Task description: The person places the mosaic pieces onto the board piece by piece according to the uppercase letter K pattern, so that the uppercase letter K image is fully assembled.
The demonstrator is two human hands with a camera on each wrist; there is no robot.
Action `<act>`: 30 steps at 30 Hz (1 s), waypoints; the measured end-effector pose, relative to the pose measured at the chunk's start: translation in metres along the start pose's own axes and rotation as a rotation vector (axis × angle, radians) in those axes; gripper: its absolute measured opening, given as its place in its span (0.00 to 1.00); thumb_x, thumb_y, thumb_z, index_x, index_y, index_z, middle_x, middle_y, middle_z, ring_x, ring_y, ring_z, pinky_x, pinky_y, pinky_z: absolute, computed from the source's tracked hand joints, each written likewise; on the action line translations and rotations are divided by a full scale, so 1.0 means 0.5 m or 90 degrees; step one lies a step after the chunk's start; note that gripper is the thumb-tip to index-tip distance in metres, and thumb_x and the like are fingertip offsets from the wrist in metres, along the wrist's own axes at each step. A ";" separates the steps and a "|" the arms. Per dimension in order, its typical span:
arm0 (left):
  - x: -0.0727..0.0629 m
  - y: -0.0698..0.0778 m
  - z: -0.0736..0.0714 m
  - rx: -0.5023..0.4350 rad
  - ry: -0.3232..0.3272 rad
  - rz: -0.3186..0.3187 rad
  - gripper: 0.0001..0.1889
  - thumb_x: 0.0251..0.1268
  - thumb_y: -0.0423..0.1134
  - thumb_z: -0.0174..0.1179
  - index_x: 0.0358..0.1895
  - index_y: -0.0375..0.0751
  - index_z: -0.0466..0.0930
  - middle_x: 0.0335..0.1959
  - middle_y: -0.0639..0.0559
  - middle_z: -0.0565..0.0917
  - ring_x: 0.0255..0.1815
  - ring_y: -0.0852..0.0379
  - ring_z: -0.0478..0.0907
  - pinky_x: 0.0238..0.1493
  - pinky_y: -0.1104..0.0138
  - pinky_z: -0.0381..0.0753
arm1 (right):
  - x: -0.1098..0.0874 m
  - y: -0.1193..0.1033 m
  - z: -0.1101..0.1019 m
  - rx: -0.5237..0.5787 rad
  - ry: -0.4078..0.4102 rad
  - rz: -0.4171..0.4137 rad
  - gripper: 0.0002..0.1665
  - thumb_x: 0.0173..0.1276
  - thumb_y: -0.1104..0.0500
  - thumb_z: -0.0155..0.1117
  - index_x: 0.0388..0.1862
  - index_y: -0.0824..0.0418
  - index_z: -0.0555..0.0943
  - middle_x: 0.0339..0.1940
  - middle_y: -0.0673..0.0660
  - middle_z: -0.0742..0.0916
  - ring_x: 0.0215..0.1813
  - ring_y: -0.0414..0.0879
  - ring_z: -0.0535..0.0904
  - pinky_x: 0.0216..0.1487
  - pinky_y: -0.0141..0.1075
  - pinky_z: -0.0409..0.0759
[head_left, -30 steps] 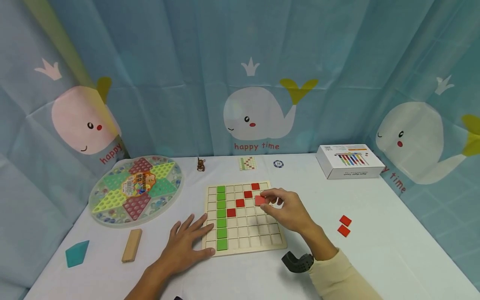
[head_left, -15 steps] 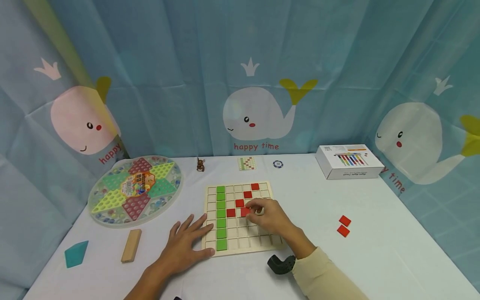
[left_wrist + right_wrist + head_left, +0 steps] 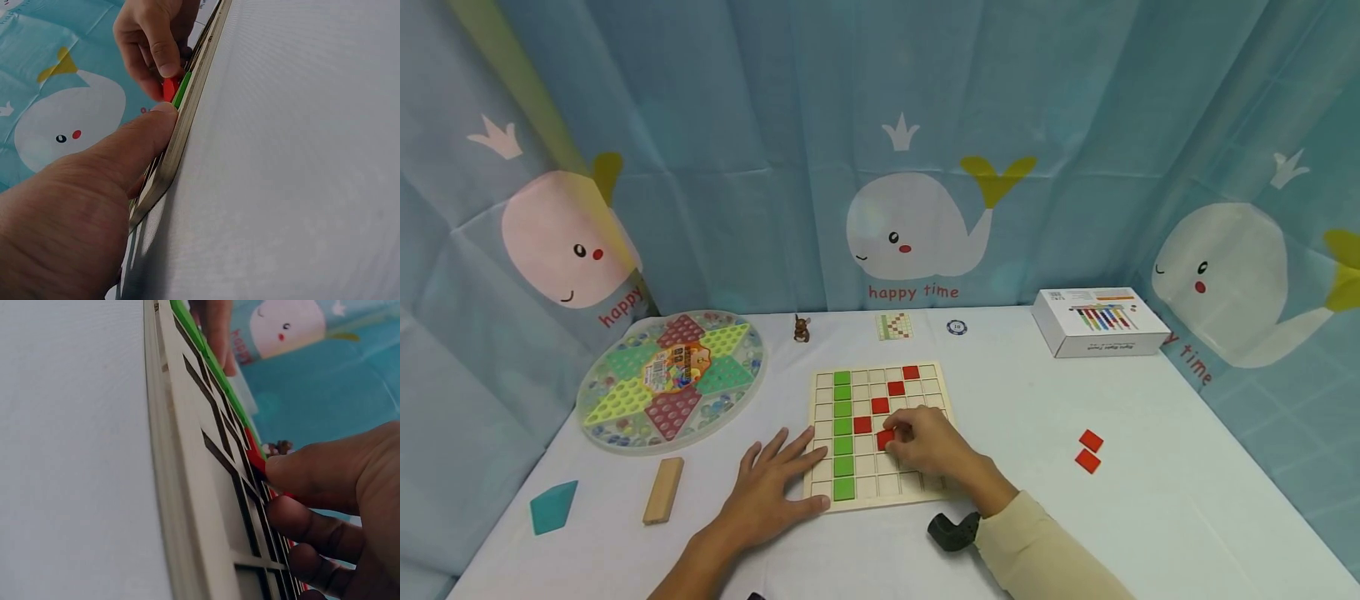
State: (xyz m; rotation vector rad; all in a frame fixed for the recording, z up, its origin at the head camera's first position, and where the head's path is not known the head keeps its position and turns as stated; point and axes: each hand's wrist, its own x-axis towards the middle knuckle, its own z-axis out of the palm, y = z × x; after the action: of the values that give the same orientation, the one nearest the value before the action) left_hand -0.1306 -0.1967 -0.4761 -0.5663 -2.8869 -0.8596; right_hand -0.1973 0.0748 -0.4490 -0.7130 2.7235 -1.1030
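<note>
In the head view, a wooden grid board (image 3: 887, 503) lies on the white table. A column of green tiles (image 3: 844, 446) fills its second column from the left, and several red tiles (image 3: 880, 406) run diagonally up to the right. My right hand (image 3: 934, 446) pinches one more red tile (image 3: 885, 440) between thumb and fingers, low over the cells just below the diagonal's lower end. The right wrist view shows this red tile (image 3: 255, 459) tilted at the grid. My left hand (image 3: 775, 492) rests with spread fingers on the board's left edge, its thumb at the near left corner.
Two loose red tiles (image 3: 1088, 451) lie to the right. At the left are a round star-patterned game board (image 3: 676, 375), a wooden block (image 3: 663, 492) and a teal piece (image 3: 553, 507). Along the back stand a small figurine (image 3: 802, 329), pattern card (image 3: 894, 326), chip (image 3: 957, 327) and white box (image 3: 1101, 322).
My right hand has carried the red tile from the board's upper right, leftward and nearer, to a cell below the red diagonal. My left hand has stayed in place.
</note>
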 end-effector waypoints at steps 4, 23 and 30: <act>0.000 0.000 -0.002 0.004 -0.002 -0.004 0.37 0.51 0.65 0.66 0.63 0.52 0.78 0.72 0.54 0.64 0.74 0.38 0.50 0.66 0.40 0.40 | 0.005 -0.007 0.003 -0.017 -0.011 0.016 0.11 0.60 0.62 0.70 0.43 0.58 0.85 0.24 0.46 0.77 0.31 0.41 0.72 0.29 0.32 0.72; 0.001 0.002 -0.005 0.010 -0.013 -0.011 0.38 0.50 0.67 0.65 0.64 0.52 0.77 0.73 0.53 0.63 0.74 0.38 0.49 0.66 0.40 0.39 | -0.081 -0.026 -0.156 -0.003 0.147 -0.120 0.20 0.58 0.64 0.73 0.50 0.57 0.83 0.33 0.45 0.81 0.38 0.45 0.74 0.38 0.41 0.75; 0.001 0.002 -0.002 0.000 -0.016 -0.010 0.38 0.50 0.67 0.65 0.64 0.51 0.77 0.73 0.53 0.63 0.74 0.38 0.49 0.66 0.40 0.38 | -0.140 -0.016 -0.236 -0.039 0.207 -0.139 0.21 0.59 0.64 0.73 0.52 0.56 0.83 0.35 0.43 0.81 0.38 0.40 0.74 0.37 0.36 0.73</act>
State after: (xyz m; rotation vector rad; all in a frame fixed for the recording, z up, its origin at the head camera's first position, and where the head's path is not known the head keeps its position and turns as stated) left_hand -0.1307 -0.1964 -0.4747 -0.5598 -2.9182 -0.8600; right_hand -0.1650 0.1765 -0.3621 -0.9323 3.0173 -1.2883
